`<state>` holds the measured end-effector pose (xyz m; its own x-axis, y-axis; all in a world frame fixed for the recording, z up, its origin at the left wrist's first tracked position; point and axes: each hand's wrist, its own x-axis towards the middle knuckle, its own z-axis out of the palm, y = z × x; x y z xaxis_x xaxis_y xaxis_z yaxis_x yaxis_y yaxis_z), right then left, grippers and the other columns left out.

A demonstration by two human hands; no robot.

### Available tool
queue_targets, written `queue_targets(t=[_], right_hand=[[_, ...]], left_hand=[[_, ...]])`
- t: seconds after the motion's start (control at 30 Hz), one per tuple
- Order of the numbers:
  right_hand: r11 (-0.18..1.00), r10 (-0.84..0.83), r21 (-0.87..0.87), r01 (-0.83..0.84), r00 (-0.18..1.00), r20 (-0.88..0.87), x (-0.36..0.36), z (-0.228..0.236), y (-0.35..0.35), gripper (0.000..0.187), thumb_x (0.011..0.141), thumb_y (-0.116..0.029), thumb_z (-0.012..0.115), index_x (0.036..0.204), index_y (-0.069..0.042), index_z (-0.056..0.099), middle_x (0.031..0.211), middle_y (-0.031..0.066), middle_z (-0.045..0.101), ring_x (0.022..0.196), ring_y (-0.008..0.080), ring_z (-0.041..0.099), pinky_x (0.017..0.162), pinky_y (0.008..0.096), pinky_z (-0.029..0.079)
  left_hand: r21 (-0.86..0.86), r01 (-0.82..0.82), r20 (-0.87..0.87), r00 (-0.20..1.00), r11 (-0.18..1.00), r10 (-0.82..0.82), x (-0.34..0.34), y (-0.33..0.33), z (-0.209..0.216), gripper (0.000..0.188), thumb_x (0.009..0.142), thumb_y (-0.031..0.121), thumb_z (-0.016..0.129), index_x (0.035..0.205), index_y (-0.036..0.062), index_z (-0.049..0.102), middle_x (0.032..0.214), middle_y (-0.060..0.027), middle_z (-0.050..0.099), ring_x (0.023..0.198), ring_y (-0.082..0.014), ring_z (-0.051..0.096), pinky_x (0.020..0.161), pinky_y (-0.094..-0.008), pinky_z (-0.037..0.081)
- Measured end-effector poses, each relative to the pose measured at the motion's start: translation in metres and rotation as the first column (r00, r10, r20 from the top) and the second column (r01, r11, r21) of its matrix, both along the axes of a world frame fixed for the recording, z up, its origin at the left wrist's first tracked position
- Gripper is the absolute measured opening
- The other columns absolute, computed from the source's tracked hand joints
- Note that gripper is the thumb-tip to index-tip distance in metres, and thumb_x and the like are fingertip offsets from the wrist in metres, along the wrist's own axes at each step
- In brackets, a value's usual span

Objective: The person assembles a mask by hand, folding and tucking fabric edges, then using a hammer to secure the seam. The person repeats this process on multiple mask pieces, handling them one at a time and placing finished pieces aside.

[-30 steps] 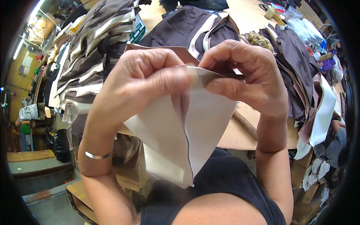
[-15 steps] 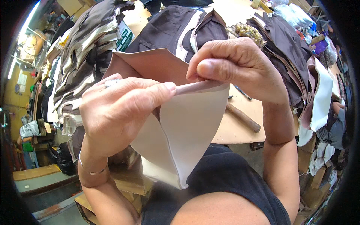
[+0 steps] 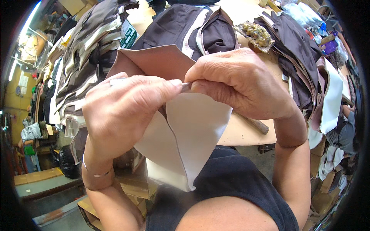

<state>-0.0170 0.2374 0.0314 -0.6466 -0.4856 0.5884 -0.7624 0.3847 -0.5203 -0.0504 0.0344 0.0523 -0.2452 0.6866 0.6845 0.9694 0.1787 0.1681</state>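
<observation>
Between my hands hangs a sewn bag piece (image 3: 196, 131), cream on the outside with a dusty-pink inside. A raised seam runs down its cream face to a pointed bottom corner. My left hand (image 3: 123, 111) pinches the folded upper edge between thumb and fingers. Just beside it, my right hand (image 3: 243, 84) closes on the same edge, thumb below and fingers above. Only a short bit of the fold shows between the two thumbs. The pink far side of the opening stands up behind my hands.
A wooden tool handle (image 3: 254, 124) lies on the tan worktable (image 3: 239, 134). Dark fabric pieces with cream edges are stacked at left (image 3: 88, 50) and right (image 3: 293, 65). A dark lined piece (image 3: 169, 29) lies ahead, near a yellowish-brown clump (image 3: 256, 35).
My right hand has moved left along the folded edge, close to my left thumb, and its fingers now point toward it. The left hand keeps its pinch, almost unmoved.
</observation>
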Motion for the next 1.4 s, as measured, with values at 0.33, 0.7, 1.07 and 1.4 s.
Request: queue_targets(t=[0.33,0.7,1.07,1.4], right_hand=[[0.999,0.028,0.021,-0.029,0.998,0.048,-0.005,0.006,-0.004,0.015,0.080,-0.015,0.057,0.081,0.000,0.059,0.064,0.0103,0.057,0.055,0.0207,0.057,0.052,0.0269,0.044],[1.000,0.000,0.002,-0.001,0.999,0.045,-0.004,0.005,-0.007,0.009,0.078,-0.010,0.057,0.083,-0.003,0.058,0.065,0.0096,0.057,0.057,0.0239,0.057,0.053,0.0280,0.045],[0.999,-0.053,0.004,0.053,0.999,0.010,0.005,0.004,-0.010,0.010,0.078,-0.013,0.059,0.080,-0.003,0.059,0.065,0.0088,0.058,0.057,0.0215,0.059,0.052,0.0279,0.046],[0.999,0.017,0.048,-0.024,0.990,0.141,0.000,0.005,-0.005,0.014,0.078,-0.017,0.059,0.076,-0.003,0.057,0.059,0.0071,0.055,0.052,0.0200,0.056,0.050,0.0261,0.043]], left_hand=[[0.059,-0.007,0.010,1.000,0.998,0.007,0.002,0.000,-0.004,0.020,0.060,-0.002,0.065,0.079,0.0030,0.063,0.068,-0.0095,0.061,0.060,-0.0188,0.060,0.049,-0.0252,0.045],[-0.036,0.050,0.148,0.988,0.998,-0.044,-0.001,-0.008,-0.003,0.031,0.061,0.002,0.073,0.089,0.0017,0.061,0.074,-0.0105,0.062,0.059,-0.0151,0.058,0.051,-0.0248,0.046],[-0.215,-0.010,0.778,0.602,0.977,0.178,0.004,-0.005,0.012,0.031,0.079,0.026,0.059,0.073,-0.0043,0.062,0.055,-0.0028,0.054,0.050,-0.0066,0.047,0.046,-0.0193,0.037],[-0.226,0.029,0.840,0.511,0.974,0.180,0.002,-0.006,0.011,0.022,0.078,0.019,0.060,0.075,-0.0026,0.061,0.056,-0.0014,0.055,0.049,-0.0053,0.047,0.046,-0.0182,0.037]])
